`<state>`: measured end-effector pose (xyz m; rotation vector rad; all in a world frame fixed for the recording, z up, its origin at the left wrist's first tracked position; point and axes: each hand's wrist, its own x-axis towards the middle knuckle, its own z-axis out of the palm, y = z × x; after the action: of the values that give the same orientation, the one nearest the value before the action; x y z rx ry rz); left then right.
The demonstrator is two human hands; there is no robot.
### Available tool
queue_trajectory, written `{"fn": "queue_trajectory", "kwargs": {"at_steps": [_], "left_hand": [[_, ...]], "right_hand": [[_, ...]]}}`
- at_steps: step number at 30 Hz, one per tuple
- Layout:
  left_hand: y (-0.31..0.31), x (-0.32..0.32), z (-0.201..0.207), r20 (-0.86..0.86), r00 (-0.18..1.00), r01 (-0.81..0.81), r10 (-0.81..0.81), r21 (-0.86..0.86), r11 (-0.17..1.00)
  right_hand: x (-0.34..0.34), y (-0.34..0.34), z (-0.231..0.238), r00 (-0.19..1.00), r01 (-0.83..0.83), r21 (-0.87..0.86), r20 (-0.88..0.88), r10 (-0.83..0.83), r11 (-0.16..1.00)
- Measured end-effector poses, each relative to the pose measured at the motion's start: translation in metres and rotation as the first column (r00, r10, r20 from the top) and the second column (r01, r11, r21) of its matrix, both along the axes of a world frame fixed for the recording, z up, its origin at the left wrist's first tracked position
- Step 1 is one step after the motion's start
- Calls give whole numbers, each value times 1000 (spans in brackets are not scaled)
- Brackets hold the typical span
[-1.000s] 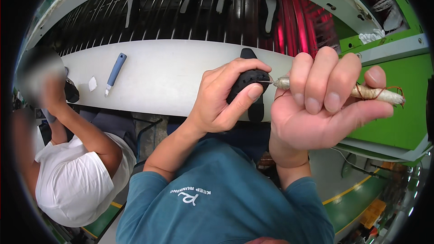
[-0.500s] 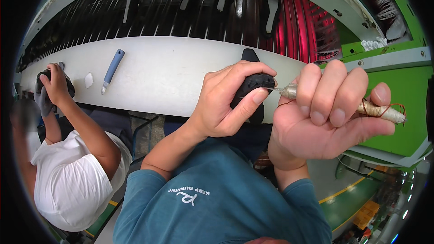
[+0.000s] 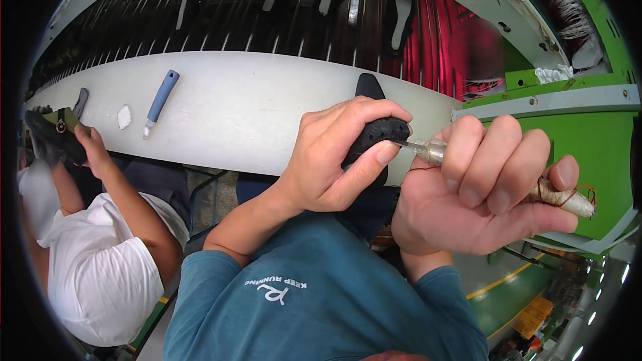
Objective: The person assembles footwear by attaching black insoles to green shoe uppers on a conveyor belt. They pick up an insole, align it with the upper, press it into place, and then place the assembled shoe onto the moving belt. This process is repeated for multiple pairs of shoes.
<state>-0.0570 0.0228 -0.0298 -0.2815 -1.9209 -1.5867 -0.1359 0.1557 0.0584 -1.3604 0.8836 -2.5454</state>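
Note:
My left hand (image 3: 324, 154) is closed round a black shoe sole (image 3: 382, 131), thumb on the near side and fingers over the top. Small dark dots run along its rounded end. A black pointed piece (image 3: 370, 85) shows beyond the fingers; I cannot tell whether it belongs to the same sole. My right hand (image 3: 478, 190) grips a thin-bladed knife (image 3: 433, 152) whose pale handle is wrapped in tape, with reddish cord at its butt. The narrow metal blade meets the sole's edge beside my left thumb; whether it has gone in is hidden.
On the white worktop (image 3: 227, 110) lie a blue-handled cutter (image 3: 160, 103) and a white scrap (image 3: 124, 117). Behind it, several soles (image 3: 401, 19) rest on a roller conveyor. At left a co-worker's hand (image 3: 95, 150) holds a dark shoe (image 3: 59, 137). A green machine frame (image 3: 582, 160) stands at right.
My right hand and the knife have shifted slightly down in the picture, still at the sole's edge. My left hand keeps its grip. The co-worker's shoe has been turned and moved left.

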Motion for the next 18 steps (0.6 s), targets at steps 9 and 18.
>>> {"fn": "queue_trajectory", "kwargs": {"at_steps": [9, 18], "left_hand": [[6, -1, 0, 9, 1000, -8, 8, -6, 1000], [8, -6, 3, -27, 998, -61, 60, -43, 997]], "right_hand": [[6, 2, -1, 999, 5, -64, 32, -3, 998], [7, -4, -5, 993, 120, -30, 4, -120, 992]]}}
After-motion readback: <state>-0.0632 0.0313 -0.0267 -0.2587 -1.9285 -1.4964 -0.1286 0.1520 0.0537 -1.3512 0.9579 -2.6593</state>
